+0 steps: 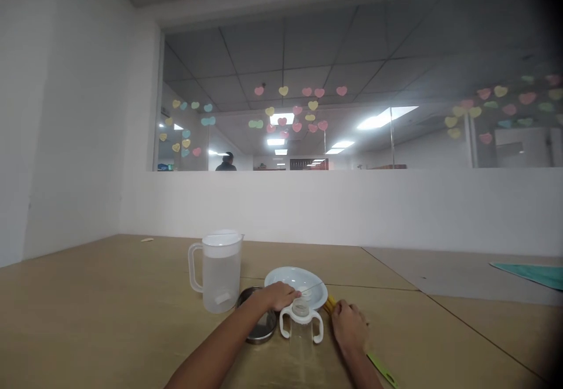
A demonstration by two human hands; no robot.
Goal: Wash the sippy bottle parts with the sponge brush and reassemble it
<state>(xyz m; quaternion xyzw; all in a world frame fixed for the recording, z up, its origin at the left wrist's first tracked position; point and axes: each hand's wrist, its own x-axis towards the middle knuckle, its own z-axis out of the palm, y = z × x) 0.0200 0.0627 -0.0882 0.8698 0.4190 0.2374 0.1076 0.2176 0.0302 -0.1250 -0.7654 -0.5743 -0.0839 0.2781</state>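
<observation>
A slim lane of brown tabletop point(328, 357) right of the clear, white-handled bottle point(301, 318), the right hand point(349, 325) walling it off, a round metal dish point(265, 329) blocking left, a white oval bowl point(280, 276) behind!

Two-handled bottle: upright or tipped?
Upright. The clear bottle has its round mouth facing up, body below, white handles at either side.
</observation>
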